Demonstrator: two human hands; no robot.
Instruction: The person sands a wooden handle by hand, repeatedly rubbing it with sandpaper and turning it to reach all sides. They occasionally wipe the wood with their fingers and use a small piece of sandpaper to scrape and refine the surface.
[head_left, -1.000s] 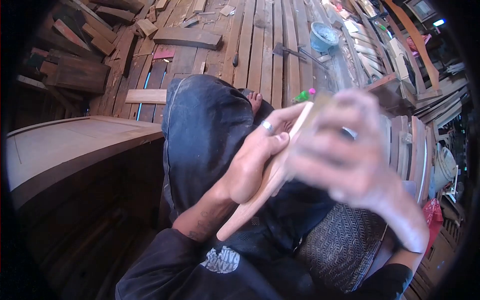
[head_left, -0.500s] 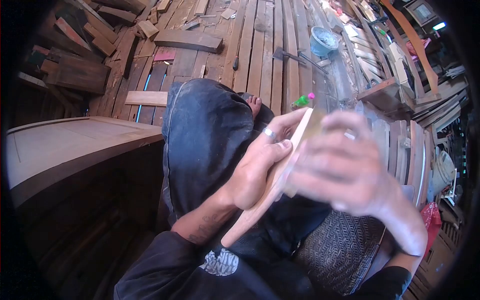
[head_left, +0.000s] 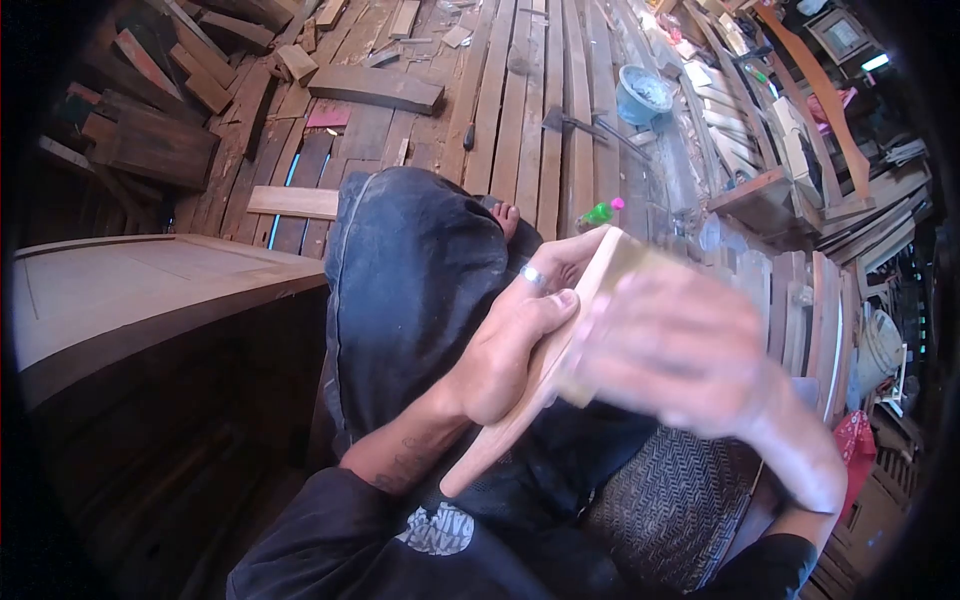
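Observation:
My left hand, with a silver ring, is wrapped round a long, pale, tapered piece of wood. The wood slants across my lap, its narrow end near my shirt. My right hand, smeared by motion, lies against the wood's right side with a yellowish-tan sheet of sandpaper under its fingers. The sheet's upper part shows beyond the fingers, and a small corner shows below them. The right fingertips are too blurred to make out clearly.
A pale wooden panel stands at my left. On the plank floor lie a thick board, a hammer-like tool, a green bottle with a pink cap and a blue bucket. Stacked timber lines both sides.
My right hand has moved slightly down and left along the wood, and more of the sandpaper shows above it. My left hand keeps its hold on the wood.

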